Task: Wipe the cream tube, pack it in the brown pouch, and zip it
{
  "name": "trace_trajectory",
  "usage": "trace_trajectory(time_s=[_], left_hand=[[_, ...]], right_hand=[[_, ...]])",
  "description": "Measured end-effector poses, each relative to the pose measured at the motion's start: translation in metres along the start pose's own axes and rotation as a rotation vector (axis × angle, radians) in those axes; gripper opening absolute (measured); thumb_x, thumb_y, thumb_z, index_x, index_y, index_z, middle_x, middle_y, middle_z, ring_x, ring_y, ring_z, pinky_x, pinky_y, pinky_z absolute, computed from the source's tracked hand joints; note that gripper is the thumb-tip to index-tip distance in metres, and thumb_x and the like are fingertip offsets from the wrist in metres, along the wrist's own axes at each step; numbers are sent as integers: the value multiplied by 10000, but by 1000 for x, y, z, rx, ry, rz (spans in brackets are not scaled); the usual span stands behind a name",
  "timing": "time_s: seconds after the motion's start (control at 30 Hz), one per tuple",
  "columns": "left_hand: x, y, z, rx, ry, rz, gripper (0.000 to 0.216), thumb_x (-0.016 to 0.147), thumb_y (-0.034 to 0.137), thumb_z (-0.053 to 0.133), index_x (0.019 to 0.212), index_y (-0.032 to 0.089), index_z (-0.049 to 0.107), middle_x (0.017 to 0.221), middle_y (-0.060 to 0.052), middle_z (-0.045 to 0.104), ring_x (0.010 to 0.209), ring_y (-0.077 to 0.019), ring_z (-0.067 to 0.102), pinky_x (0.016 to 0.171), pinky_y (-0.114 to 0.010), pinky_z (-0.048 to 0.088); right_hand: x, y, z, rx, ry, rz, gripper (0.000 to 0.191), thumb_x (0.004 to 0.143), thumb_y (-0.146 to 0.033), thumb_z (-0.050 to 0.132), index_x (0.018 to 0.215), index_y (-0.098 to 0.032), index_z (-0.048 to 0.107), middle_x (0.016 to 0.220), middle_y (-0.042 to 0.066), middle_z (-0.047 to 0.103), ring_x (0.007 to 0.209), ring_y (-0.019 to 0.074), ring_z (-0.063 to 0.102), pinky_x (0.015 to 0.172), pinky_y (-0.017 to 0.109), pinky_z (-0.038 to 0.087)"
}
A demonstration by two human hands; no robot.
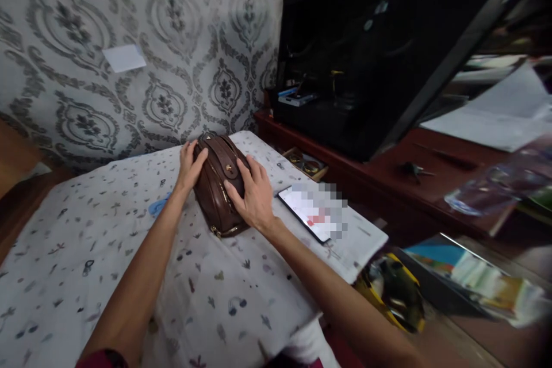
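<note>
Dim indoor light; right edge seemingly blurred.

A brown leather handbag (pixel 218 187) lies on a bed (pixel 86 264) covered with a patterned white sheet. The left hand (pixel 190 167) rests flat on its far side, the right hand (pixel 254 195) on its near side by the zip. Just beside the right hand lies a lit phone (pixel 308 213). A dark television (pixel 379 52) stands on a wooden cabinet (pixel 388 178).

phone screen (pixel 307 211): lit, its content blurred out, nothing readable
brown bag (pixel 218 187): no legible brand or lettering
paper on wall (pixel 124 58): blank
</note>
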State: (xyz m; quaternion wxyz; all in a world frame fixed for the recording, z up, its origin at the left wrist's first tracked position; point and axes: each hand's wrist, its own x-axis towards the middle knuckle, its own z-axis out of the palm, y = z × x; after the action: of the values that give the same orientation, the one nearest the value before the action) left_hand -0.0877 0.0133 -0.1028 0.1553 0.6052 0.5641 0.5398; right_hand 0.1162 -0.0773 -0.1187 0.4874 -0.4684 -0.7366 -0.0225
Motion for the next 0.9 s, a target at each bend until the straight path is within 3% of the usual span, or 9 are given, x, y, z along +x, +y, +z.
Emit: trace_trajectory(time_s=[0.13,0.37,0.57,0.8,0.9], left_hand=[[-6,1,0,-75,35,18,658,872,629,604,1374,206,563,1584,-131,369,1524,-272,272,1283,-402,183],[-45,1,5,-288,67,-10,651,944,657,479,1483,293,447,1623,-52,367,1529,-213,288,1284,-377,201],[-58,6,11,-244,89,-44,629,972,642,421,1513,322,401,1634,-25,363,1529,-205,299,1272,-368,257],[-31,-1,1,-138,147,-116,636,967,656,387,1447,251,490,1598,-69,422,1493,-201,368,1255,-345,265],[-4,-12,-3,-168,130,-233,599,940,653,403,1273,206,623,1466,-97,577,1387,-243,499,1190,-399,363]], right_hand=[[-1,1,-1,-12,14,10,580,991,-527,463,1416,-143,548,1500,199,489,1352,332,461,1115,527,435],[-2,1,1,1,43,20,558,994,-520,456,1402,-155,558,1482,178,510,1355,307,460,1125,505,429],[0,2,0,45,52,33,528,988,-506,466,1406,-195,556,1477,161,515,1340,305,477,1121,524,435],[-3,11,0,135,97,-32,481,992,-398,491,1441,-226,513,1479,162,508,1330,322,496,1101,573,446],[-6,13,1,165,130,-74,470,985,-364,506,1440,-245,501,1470,157,506,1340,316,502,1093,575,457]])
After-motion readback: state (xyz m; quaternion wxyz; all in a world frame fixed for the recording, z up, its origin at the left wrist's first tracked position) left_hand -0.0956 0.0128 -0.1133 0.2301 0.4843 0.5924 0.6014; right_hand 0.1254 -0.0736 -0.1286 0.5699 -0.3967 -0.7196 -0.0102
